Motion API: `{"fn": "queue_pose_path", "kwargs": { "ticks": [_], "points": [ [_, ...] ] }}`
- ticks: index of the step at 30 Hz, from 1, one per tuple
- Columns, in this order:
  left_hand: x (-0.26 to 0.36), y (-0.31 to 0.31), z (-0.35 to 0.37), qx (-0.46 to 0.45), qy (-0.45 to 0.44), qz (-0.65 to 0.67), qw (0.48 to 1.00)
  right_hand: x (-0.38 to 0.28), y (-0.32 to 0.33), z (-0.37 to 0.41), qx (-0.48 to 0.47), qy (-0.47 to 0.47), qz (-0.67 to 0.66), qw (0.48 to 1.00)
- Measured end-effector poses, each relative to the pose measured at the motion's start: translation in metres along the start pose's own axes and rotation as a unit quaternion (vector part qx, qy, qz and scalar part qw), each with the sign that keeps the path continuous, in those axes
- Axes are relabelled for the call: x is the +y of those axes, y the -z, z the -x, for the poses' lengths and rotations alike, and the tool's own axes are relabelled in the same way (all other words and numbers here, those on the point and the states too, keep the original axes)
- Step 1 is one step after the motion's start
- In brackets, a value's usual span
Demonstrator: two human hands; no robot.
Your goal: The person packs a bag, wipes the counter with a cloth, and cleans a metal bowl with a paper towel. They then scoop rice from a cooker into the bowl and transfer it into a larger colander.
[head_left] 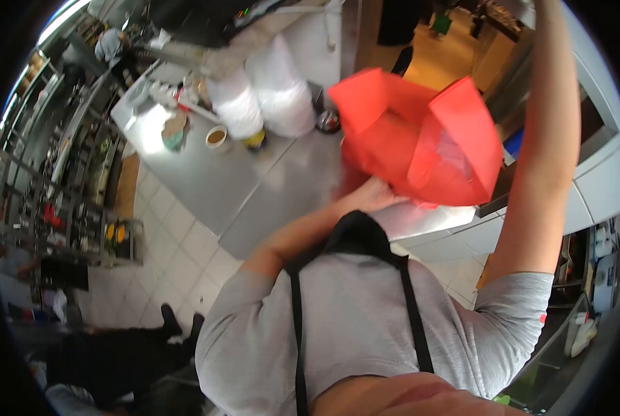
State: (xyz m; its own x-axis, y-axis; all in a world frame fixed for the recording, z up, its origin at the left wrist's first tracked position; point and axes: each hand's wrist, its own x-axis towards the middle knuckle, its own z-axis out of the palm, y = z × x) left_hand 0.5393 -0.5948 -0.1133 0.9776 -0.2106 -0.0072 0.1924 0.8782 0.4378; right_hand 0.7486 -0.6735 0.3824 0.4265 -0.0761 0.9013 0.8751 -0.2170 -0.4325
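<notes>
A red carrier bag, its top mouth and side flaps spread, stands over the near right end of the steel counter. My left hand is at the bag's lower edge, closed against it, with the fingertips partly hidden by the red material. My right arm stretches up along the right side, past the bag, and its hand lies beyond the top of the view. Just left of the bag sits a small dark round container.
Tall translucent plastic-wrapped stacks stand on the counter, near a cup of brown liquid and a yellow-labelled container. Loaded shelving lines the left. One person is at the far left; another's dark-clothed legs show lower left.
</notes>
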Motion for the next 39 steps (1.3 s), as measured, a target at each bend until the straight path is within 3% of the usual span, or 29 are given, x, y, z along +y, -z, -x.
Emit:
{"fn": "queue_pose_path", "kwargs": {
  "ticks": [4, 7, 8, 9, 10, 11, 12, 14, 16, 17, 20, 23, 25, 26, 27, 28, 30, 31, 32, 34, 35, 38, 39],
  "points": [
    [0.006, 0.017, 0.003, 0.004, 0.067, 0.053, 0.996, -0.048, 0.021, 0.06, -0.079, 0.016, -0.138, 0.987],
    [0.031, 0.031, 0.026, 0.182, 0.191, -0.017, 0.964, -0.091, 0.073, 0.143, -0.113, 0.052, -0.251, 0.96],
    [0.045, 0.046, 0.038, 0.151, 0.185, -0.213, 0.947, -0.089, 0.095, 0.156, -0.114, 0.097, -0.227, 0.962],
    [0.07, 0.056, 0.042, 0.173, 0.164, -0.454, 0.859, -0.077, 0.129, 0.164, -0.113, 0.164, -0.155, 0.968],
    [0.092, 0.065, 0.041, 0.186, 0.134, -0.664, 0.712, -0.065, 0.158, 0.174, -0.106, 0.213, -0.088, 0.967],
    [0.099, 0.069, 0.039, 0.277, -0.019, -0.75, 0.601, -0.054, 0.178, 0.188, -0.069, 0.212, -0.082, 0.971],
    [0.106, 0.073, 0.036, 0.355, -0.17, -0.798, 0.457, -0.038, 0.186, 0.212, 0.032, 0.173, -0.154, 0.972],
    [0.129, 0.099, 0.006, 0.307, -0.374, -0.83, 0.276, -0.021, 0.198, 0.245, 0.139, 0.088, -0.227, 0.96],
    [0.141, 0.129, -0.016, 0.317, -0.307, -0.871, 0.217, -0.016, 0.207, 0.261, 0.152, 0.015, -0.24, 0.959],
    [0.146, 0.129, -0.021, 0.321, -0.275, -0.887, 0.184, -0.014, 0.21, 0.268, 0.101, 0.017, -0.251, 0.963],
    [0.149, 0.116, -0.024, 0.341, -0.252, -0.868, 0.258, -0.021, 0.21, 0.284, -0.05, 0.007, -0.281, 0.958],
    [0.132, 0.096, 0.0, 0.358, -0.295, -0.861, 0.208, -0.04, 0.183, 0.306, -0.205, 0.008, -0.46, 0.864],
    [0.113, 0.078, 0.029, 0.337, -0.331, -0.809, 0.349, -0.057, 0.152, 0.335, -0.273, -0.032, -0.489, 0.828],
    [0.104, 0.074, 0.042, 0.327, -0.353, -0.774, 0.412, -0.063, 0.135, 0.353, -0.282, -0.047, -0.442, 0.85],
    [0.091, 0.068, 0.063, 0.315, -0.382, -0.75, 0.439, -0.072, 0.117, 0.369, -0.291, -0.059, -0.395, 0.87],
    [0.076, 0.06, 0.085, 0.302, -0.413, -0.724, 0.463, -0.088, 0.099, 0.377, -0.348, -0.112, -0.381, 0.849],
    [0.051, 0.049, 0.135, 0.315, -0.384, -0.714, 0.493, -0.093, 0.063, 0.409, -0.442, -0.19, -0.414, 0.773],
    [0.045, 0.047, 0.162, 0.343, -0.304, -0.68, 0.573, -0.099, 0.044, 0.429, -0.465, -0.2, -0.426, 0.75],
    [0.034, 0.049, 0.191, 0.337, -0.371, -0.645, 0.577, -0.106, 0.022, 0.452, -0.474, -0.196, -0.424, 0.746],
    [0.016, 0.034, 0.247, 0.362, -0.436, -0.408, 0.716, -0.125, -0.011, 0.485, -0.544, -0.188, -0.377, 0.725],
    [0.019, 0.02, 0.273, 0.368, -0.418, -0.186, 0.809, -0.136, -0.026, 0.502, -0.58, -0.166, -0.344, 0.719],
    [0.02, 0.032, 0.354, 0.316, -0.462, -0.221, 0.799, -0.186, -0.061, 0.556, -0.536, -0.049, -0.372, 0.756],
    [0.027, 0.035, 0.378, 0.293, -0.472, -0.24, 0.796, -0.207, -0.072, 0.568, -0.547, -0.055, -0.38, 0.744]
  ]
}}
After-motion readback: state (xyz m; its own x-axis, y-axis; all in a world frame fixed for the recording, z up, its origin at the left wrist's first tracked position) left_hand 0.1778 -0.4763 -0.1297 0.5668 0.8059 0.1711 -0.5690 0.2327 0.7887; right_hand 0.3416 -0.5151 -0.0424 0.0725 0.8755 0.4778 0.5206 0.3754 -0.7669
